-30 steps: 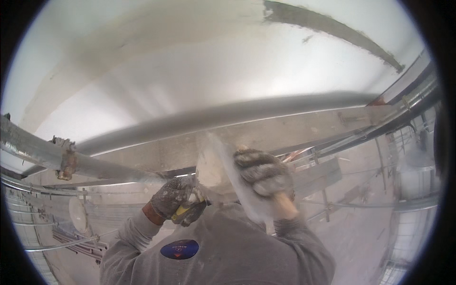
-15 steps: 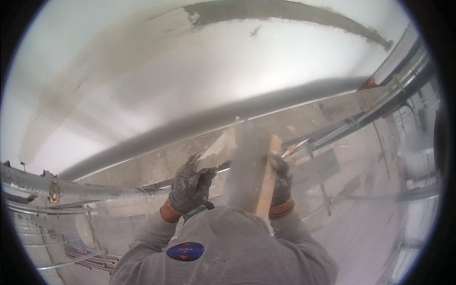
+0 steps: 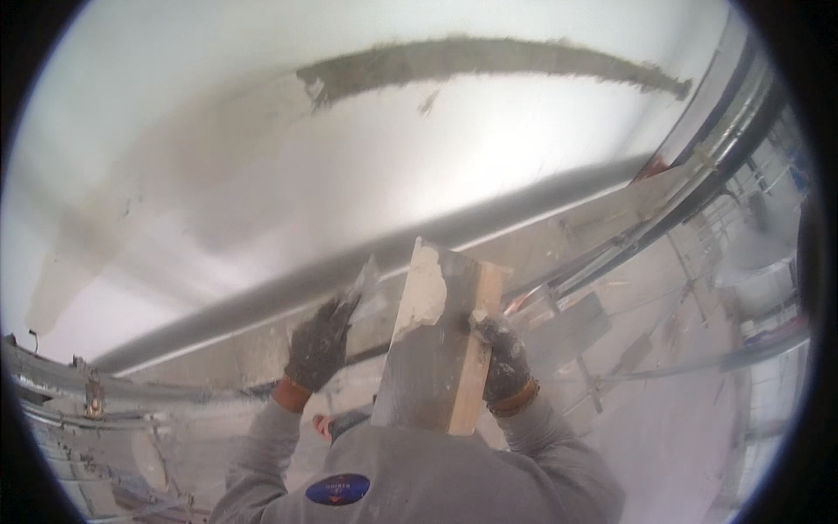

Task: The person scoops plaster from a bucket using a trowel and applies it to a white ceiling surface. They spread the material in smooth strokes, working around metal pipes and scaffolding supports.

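Observation:
My left hand (image 3: 319, 349), in a dark dusty glove, is closed on a putty knife; its thin blade (image 3: 367, 278) points up and away. To its right, a wide metal plastering blade (image 3: 417, 367) with a wooden back strip (image 3: 477, 349) is gripped along the wood by my gloved right hand (image 3: 504, 360). Pale wet plaster (image 3: 422, 293) clings to the far left corner of the wide blade. The two tools are apart. The putty knife's handle is hidden in my left glove.
A smooth whitish surface (image 3: 349, 183) spreads ahead, with a rough grey strip (image 3: 489, 59) across its upper part. Below it runs a long board (image 3: 253, 345). Metal scaffold tubes (image 3: 733, 170) bend along the right, and a dusty lower level (image 3: 646, 419) shows beneath.
My left hand and the putty knife have moved left, away from the wide blade. The wide blade has shifted slightly left and lower, and plaster now shows on its far left corner.

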A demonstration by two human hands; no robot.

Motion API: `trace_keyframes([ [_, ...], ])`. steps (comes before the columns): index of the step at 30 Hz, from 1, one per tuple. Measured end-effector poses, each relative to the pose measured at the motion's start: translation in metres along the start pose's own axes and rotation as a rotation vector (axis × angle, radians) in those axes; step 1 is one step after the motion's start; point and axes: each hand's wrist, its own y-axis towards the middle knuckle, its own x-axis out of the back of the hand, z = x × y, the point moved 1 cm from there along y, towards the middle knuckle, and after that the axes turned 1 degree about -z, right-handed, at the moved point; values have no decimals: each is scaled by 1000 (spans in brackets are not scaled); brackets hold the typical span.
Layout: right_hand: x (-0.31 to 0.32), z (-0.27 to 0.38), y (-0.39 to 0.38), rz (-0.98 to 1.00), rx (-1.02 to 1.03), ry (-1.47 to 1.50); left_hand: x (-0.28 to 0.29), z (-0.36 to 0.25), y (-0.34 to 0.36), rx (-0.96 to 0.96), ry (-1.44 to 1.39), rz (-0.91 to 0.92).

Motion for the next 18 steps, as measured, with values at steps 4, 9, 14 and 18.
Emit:
trace_keyframes([
  [4, 31, 31, 113, -57, 1035, -1120, -41, -3, -52, 589, -1023, 71],
  [9, 26, 63, 265, -259, 326, -408, -39, -20, -82, 735, -1130, 65],
  [14, -21, 81, 299, -521, 376, -719, -54, 13, -145, 848, -1365, 0],
  [18, -80, 73, 298, -652, 387, -901, -26, 43, -161, 817, -1197, -3],
])
